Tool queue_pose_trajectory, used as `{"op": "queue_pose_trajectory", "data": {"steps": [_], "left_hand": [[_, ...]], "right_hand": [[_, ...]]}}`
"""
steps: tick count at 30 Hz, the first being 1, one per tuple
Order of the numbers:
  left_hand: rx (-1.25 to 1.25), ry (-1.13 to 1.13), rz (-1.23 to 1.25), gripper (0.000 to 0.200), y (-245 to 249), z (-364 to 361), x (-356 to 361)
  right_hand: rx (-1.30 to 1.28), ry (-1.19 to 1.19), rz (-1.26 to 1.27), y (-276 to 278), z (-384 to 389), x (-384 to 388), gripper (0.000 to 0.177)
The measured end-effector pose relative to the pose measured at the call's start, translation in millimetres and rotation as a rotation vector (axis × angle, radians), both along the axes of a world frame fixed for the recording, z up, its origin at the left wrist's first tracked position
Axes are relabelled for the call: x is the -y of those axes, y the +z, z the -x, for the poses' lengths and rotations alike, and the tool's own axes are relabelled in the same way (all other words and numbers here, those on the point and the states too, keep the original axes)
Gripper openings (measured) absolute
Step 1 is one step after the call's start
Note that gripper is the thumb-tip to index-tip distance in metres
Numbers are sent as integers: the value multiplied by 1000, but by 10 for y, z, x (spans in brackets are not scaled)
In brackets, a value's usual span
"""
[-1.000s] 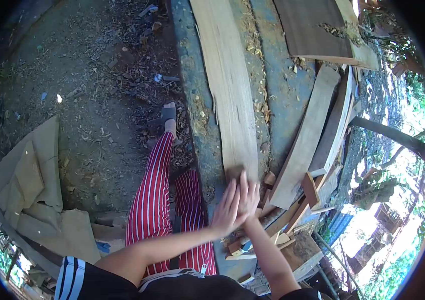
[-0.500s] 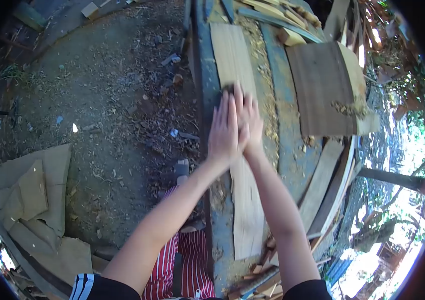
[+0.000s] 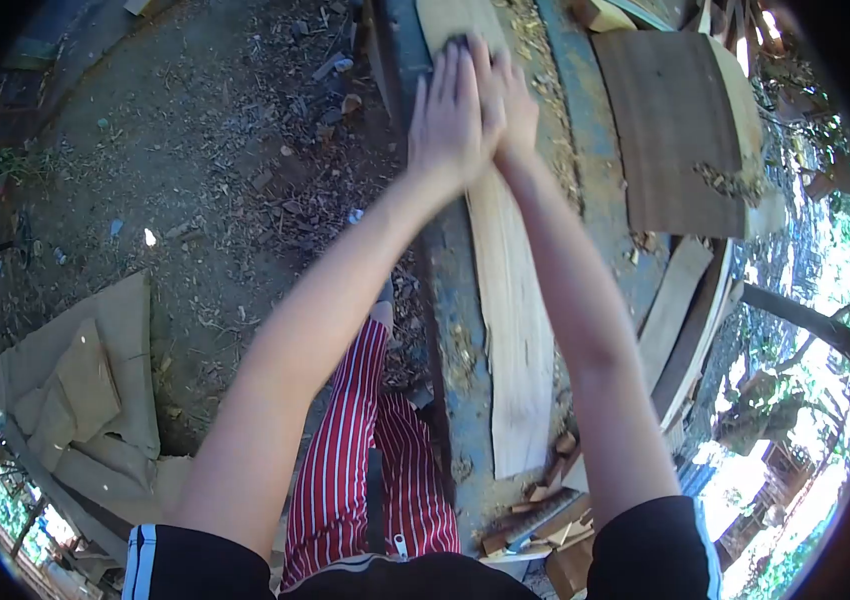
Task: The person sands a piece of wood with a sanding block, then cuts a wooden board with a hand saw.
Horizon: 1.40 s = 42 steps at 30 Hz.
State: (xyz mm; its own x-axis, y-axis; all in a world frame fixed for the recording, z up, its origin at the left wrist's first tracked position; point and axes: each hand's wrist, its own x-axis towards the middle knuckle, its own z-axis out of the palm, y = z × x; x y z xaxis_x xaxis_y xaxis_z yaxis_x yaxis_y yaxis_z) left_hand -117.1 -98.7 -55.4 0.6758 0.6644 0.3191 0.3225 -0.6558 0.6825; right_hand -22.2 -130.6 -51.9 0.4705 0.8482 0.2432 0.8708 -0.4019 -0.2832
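My left hand (image 3: pixel 445 125) and my right hand (image 3: pixel 513 105) lie side by side, overlapping at the thumbs, on a long pale wooden board (image 3: pixel 517 330). Their fingers stretch forward and press together over a small dark piece (image 3: pixel 460 42). Only a bit of it shows at the fingertips, so its kind is hidden. Both arms reach far out toward the board's far part. Under the board is a worn blue-grey bench (image 3: pixel 460 350) strewn with shavings.
A wide curved brown wooden panel (image 3: pixel 670 130) rests on the bench's right side. Wood offcuts (image 3: pixel 555 510) lie near its front end, and narrow planks (image 3: pixel 675 300) lean along the right. Flattened cardboard (image 3: pixel 95 370) lies on the littered ground at left.
Both hands have slid forward along the board together with the dark piece, and the arms are straighter. My view has shifted, so the bench's far end is now cut off.
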Motion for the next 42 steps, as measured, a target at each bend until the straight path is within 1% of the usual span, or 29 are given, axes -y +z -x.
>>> {"op": "queue_pose_trajectory", "data": {"steps": [1, 2, 4, 6, 8, 9, 10, 11, 12, 13, 14, 16, 17, 18, 19, 20, 21, 24, 28, 30, 32, 34, 36, 37, 38, 39, 40, 41, 42], "left_hand": [[-73, -57, 2, 71, 108, 212, 389], [-100, -121, -5, 73, 114, 417, 788], [-100, -225, 105, 78, 177, 919, 1689], [-227, -313, 253, 83, 297, 1461, 2599], [-301, -382, 404, 82, 436, 1946, 3445], [-306, -408, 402, 83, 430, 2194, 3865], [-328, -449, 490, 83, 483, 2389, 4176], [-345, -432, 581, 82, 545, 2515, 4451], [-369, -420, 675, 82, 626, 2574, 4608], [-375, -426, 681, 82, 623, 2571, 4706], [-327, -385, 667, 81, 610, 2481, 4712], [-260, -333, 636, 80, 511, 2221, 4534], [-200, -264, 566, 79, 428, 2027, 4353], [-133, -195, 492, 79, 346, 1798, 4138], [-102, -117, 432, 78, 294, 1566, 3878], [-70, -37, 373, 77, 262, 1330, 3568], [-47, 21, 327, 76, 235, 1082, 3206], [27, 126, 243, 74, 159, 430, 2007], [52, 144, 86, 69, -28, -250, 432], [25, 140, 97, 71, -94, -597, -260], [-26, 127, 162, 71, 35, -838, -753], [-88, 91, 39, 74, 78, -916, -934], [-206, 123, 56, 72, 60, -1019, -931], [-239, 116, 109, 72, -11, -971, -801], [-170, 123, 129, 73, -44, -938, -697], [-95, 133, 139, 73, -76, -896, -578], [-66, 115, 24, 74, -178, -731, -293], [-27, 102, -103, 74, -229, -539, 30], [-79, 10, 70, 73, 85, -250, 402]], "right_hand": [[-72, -55, 75, 136, 238, 418, 55], [-112, -86, 118, 140, 436, 852, 61], [-143, -122, 196, 169, 869, 1791, 65], [-219, -132, 240, 311, 1352, 2729, 67], [-307, -158, 270, 268, 1846, 3715, 68], [-273, -179, 283, 216, 2117, 4188, 68], [-234, -192, 290, 158, 2322, 4593, 68], [-244, -182, 269, 136, 2460, 4893, 67], [-260, -180, 249, 161, 2563, 5059, 66], [-243, -178, 217, 116, 2579, 5153, 64], [-243, -179, 214, 97, 2559, 5094, 64], [-237, -360, 188, 85, 2369, 4766, 65], [-147, -237, 208, 93, 2118, 4501, 68], [-212, -231, 207, 202, 1861, 4115, 71], [-120, -87, 184, 149, 1579, 3792, 71], [-137, -90, 116, 209, 1348, 3351, 70], [-105, -121, 216, 186, 1167, 2951, 69], [-91, -145, 195, 185, 603, 1681, 61], [-16, -143, 62, 98, -88, 179, 51], [42, -148, 13, 49, -413, -425, 45], [68, -134, -17, 14, -668, -838, 41], [32, -119, 5, 51, -738, -1048, 39], [-20, -109, 42, 279, -738, -998, 51], [-47, -103, 68, 232, -695, -875, 57], [-64, -108, 108, 45, -681, -719, 57], [67, -52, 70, -119, -659, -539, 56], [206, 13, 18, -229, -661, -415, 55], [-26, -32, 57, 50, -355, -20, 53], [204, 91, -73, -339, -360, 394, 38]]}}
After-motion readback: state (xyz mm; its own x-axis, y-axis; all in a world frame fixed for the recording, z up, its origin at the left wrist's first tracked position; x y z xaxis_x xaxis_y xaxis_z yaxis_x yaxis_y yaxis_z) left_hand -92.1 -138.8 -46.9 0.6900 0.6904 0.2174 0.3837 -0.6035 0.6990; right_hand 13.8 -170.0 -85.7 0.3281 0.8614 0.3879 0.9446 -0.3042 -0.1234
